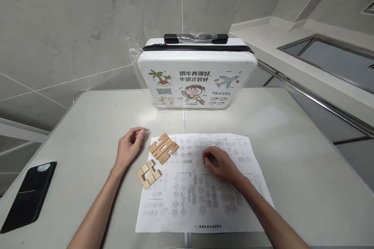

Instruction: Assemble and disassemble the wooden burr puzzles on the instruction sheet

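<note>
On the table's left half my left hand (130, 144) rests with its fingers curled in, and nothing shows in it. Just right of it lie flat wooden puzzle pieces with notches and small marks: a darker set (163, 148) side by side around a small slot, and a paler set (149, 174) around a square gap, nearer me. Both sets overlap the left edge of a printed instruction sheet (187, 186), which appears upside down to me. My right hand (219, 162) lies on the sheet's right half, loosely closed, with no object visible in it. Neither hand touches the wooden pieces.
A white plastic-wrapped suitcase (191, 66) with cartoon prints stands at the table's far edge. A black phone (30, 194) lies at the left. The pale table (304, 186) has a seam down its middle. Grey walls and a ledge (263, 35) stand behind.
</note>
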The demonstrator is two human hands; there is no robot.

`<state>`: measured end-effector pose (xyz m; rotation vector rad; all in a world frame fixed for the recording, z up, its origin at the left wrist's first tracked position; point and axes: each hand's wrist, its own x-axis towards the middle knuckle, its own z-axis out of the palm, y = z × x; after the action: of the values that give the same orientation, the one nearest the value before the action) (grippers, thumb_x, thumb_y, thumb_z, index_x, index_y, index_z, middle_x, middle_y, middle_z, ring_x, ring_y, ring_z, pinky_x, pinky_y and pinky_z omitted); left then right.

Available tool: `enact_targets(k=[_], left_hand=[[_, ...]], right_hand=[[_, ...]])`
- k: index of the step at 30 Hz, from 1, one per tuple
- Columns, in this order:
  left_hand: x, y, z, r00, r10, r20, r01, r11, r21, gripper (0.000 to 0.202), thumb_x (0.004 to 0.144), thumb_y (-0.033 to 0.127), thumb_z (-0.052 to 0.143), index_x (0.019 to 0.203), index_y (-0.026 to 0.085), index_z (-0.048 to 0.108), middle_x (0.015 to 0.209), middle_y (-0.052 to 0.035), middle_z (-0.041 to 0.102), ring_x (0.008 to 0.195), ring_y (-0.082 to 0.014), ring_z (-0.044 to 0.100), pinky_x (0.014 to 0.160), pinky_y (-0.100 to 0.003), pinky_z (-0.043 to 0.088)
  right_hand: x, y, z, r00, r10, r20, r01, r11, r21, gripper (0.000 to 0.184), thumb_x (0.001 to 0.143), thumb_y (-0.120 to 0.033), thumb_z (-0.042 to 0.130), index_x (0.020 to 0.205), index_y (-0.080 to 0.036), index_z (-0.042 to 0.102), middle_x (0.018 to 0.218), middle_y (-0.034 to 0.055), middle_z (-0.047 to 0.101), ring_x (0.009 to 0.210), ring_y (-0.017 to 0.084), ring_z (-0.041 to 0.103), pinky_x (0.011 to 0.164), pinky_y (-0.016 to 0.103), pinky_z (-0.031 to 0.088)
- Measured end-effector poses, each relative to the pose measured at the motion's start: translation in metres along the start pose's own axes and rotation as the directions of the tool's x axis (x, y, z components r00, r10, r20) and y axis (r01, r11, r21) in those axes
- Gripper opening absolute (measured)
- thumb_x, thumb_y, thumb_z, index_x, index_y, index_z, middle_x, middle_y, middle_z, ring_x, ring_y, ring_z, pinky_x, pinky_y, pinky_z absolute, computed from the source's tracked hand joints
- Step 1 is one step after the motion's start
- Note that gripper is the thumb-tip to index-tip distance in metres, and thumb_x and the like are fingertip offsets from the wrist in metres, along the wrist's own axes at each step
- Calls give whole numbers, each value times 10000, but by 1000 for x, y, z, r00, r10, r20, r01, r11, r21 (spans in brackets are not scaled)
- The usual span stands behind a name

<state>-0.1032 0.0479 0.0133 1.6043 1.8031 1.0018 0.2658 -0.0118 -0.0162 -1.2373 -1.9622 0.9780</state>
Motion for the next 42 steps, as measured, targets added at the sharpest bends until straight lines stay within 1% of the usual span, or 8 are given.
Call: enact_targets(k=[3, 6, 10, 17, 25, 31, 42], left_hand=[[10, -6, 5, 1000, -20, 0, 20, 999, -27, 390, 988, 559, 614, 1027, 192, 742, 732, 0, 680, 556, -124, 503, 585, -249, 419], [9, -10, 5, 999, -38, -11, 38, 998, -47, 395, 986, 563, 616, 1010, 188, 735, 696, 6, 651, 546, -121, 484, 554, -240, 390], [7, -12, 6, 999, -51, -12, 50, 998, -49, 368, 965, 550, 654, 985, 193, 743, 703, 4, 662, 582, -123, 501, 577, -235, 401], [8, -10, 7, 998, -64, -18, 63, 997, -52, 369, 955, 547, 661, 984, 189, 741, 701, 5, 659, 571, -122, 491, 576, -244, 400], [7, -4, 8, 997, -77, -18, 76, 996, -49, 348, 928, 529, 677, 967, 187, 727, 707, 3, 658, 583, -123, 501, 591, -247, 424], [5, -3, 7, 996, -87, -16, 86, 996, -38, 281, 927, 466, 654, 935, 189, 703, 725, -6, 671, 588, -126, 514, 582, -247, 419], [6, -1, 6, 998, -69, -1, 69, 997, -18, 160, 901, 337, 591, 832, 201, 637, 692, 11, 645, 581, -122, 502, 581, -243, 398]], right_hand=[[0, 0, 0, 1000, 7, 7, -8, 1000, 13, 154, 950, -109, 554, 969, -252, 608, 884, 18, 703, 781, 209, 640, 719, 345, 512], [0, 1, 0, 1000, 3, 1, -3, 1000, 1, 150, 947, -110, 565, 970, -252, 608, 886, 20, 705, 787, 213, 638, 727, 351, 509], [0, 0, 1, 1000, 6, -7, -6, 1000, 1, 163, 932, -95, 558, 958, -249, 602, 877, 15, 699, 791, 211, 637, 742, 355, 511], [0, 0, 1, 1000, 11, -9, -11, 1000, 11, 163, 946, -98, 554, 965, -251, 605, 877, 6, 696, 790, 204, 634, 750, 349, 506], [-1, 0, 1, 1000, -16, -19, 16, 1000, 23, 177, 949, -87, 549, 964, -254, 606, 880, 11, 694, 808, 208, 650, 764, 349, 522], [-2, 1, 2, 1000, -20, -9, 20, 1000, -5, 157, 975, -115, 544, 985, -257, 611, 909, 30, 698, 815, 218, 655, 734, 346, 535], [-2, -1, 2, 1000, -9, -21, 9, 1000, -12, 163, 953, -98, 548, 964, -247, 613, 895, 24, 693, 811, 210, 644, 747, 347, 526]])
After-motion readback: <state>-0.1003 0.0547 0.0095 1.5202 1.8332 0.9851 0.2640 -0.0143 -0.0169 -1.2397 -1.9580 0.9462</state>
